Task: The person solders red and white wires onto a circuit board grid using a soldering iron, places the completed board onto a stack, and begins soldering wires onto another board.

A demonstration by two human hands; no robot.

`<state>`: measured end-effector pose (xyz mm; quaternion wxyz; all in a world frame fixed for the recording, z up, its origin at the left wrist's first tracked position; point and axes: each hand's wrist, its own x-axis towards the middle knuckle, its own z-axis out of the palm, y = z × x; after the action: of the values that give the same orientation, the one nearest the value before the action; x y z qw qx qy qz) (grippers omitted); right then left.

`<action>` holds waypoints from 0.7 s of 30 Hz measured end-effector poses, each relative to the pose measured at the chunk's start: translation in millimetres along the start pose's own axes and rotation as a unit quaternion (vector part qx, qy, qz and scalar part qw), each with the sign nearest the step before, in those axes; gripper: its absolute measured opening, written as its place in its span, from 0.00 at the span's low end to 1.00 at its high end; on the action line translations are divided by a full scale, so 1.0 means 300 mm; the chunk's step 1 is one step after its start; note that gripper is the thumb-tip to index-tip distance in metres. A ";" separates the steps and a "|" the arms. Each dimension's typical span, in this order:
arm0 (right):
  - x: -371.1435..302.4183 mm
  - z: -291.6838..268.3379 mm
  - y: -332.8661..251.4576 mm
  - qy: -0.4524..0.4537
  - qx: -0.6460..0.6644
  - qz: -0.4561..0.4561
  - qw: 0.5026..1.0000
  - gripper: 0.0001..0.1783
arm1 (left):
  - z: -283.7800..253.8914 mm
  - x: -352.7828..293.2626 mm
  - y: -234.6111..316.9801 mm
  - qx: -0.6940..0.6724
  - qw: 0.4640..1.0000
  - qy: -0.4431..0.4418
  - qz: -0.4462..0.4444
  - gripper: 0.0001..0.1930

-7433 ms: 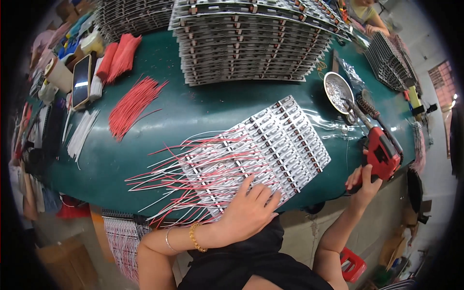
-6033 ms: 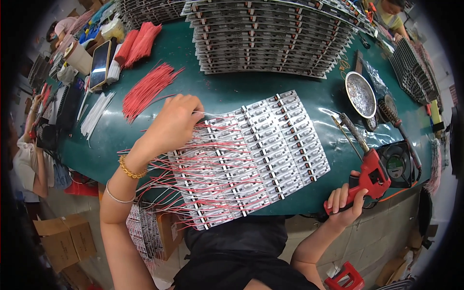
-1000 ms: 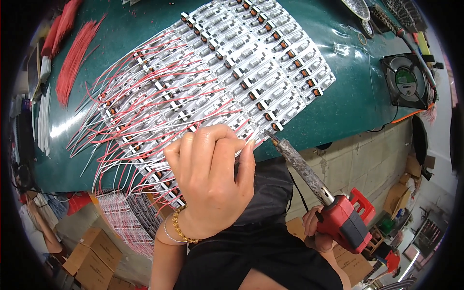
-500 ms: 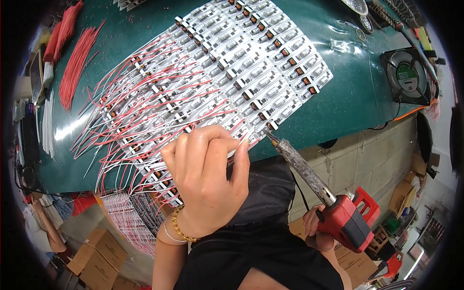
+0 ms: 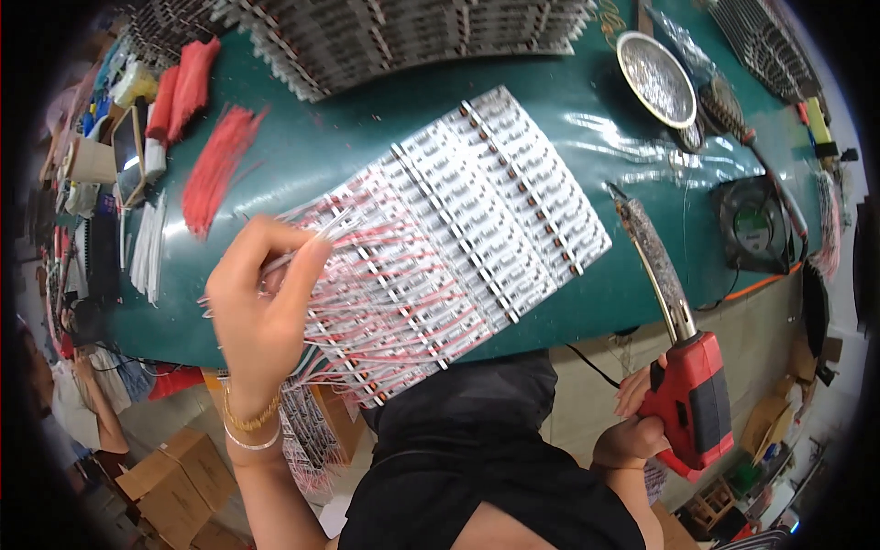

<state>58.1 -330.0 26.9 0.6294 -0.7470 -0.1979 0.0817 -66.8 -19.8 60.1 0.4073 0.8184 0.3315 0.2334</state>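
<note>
A sheet of small white circuit boards (image 5: 486,206) lies slanted on the green table. Red and white wires (image 5: 394,284) are attached in rows across its left part and trail over it. My left hand (image 5: 261,307) is raised over the sheet's left edge, thumb and forefinger pinched on thin white wires (image 5: 332,225). My right hand (image 5: 632,438) grips a red and black pistol-shaped soldering iron (image 5: 692,408). The iron's dark tip points up, off the sheet's right side and touching nothing.
Bundles of red wires (image 5: 218,174) and white wires (image 5: 149,247) lie at the left. More board sheets (image 5: 412,41) are at the far edge. At right are a metal strainer bowl (image 5: 656,81) and a small fan (image 5: 753,225). Another person's arm (image 5: 105,417) shows at far left.
My left hand has moved left, from the sheet's near edge to the wires. The soldering iron has swung right, away from the boards. The view has shifted, showing more of the table's far side.
</note>
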 end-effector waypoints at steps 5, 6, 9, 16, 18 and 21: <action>0.144 0.074 -0.050 -0.020 0.026 -0.010 0.999 0.29 | 0.094 0.256 -0.043 -0.061 0.993 -0.096 -0.012 0.08; 0.171 0.066 -0.045 -0.043 -0.010 -0.038 0.998 0.26 | 0.129 0.303 -0.066 -0.066 0.993 -0.096 -0.012 0.08; 0.208 0.073 -0.024 -0.097 -0.021 0.005 0.995 0.20 | 0.224 0.381 -0.115 -0.072 0.989 -0.122 -0.038 0.10; 0.308 0.309 -0.073 -0.102 0.089 0.201 0.970 0.52 | 0.277 0.387 -0.144 -0.037 0.992 -0.122 -0.023 0.08; 0.294 0.317 -0.044 -0.079 0.082 0.213 0.970 0.53 | 0.272 0.390 -0.140 -0.009 0.992 -0.125 -0.004 0.08; 0.294 0.321 -0.029 -0.102 0.086 0.224 0.965 0.51 | 0.268 0.386 -0.137 -0.006 0.991 -0.131 -0.011 0.08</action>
<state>100.8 -206.2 27.9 0.6335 -0.7028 -0.0809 0.3135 48.9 42.3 -5.8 0.4548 0.8357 0.2826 0.1218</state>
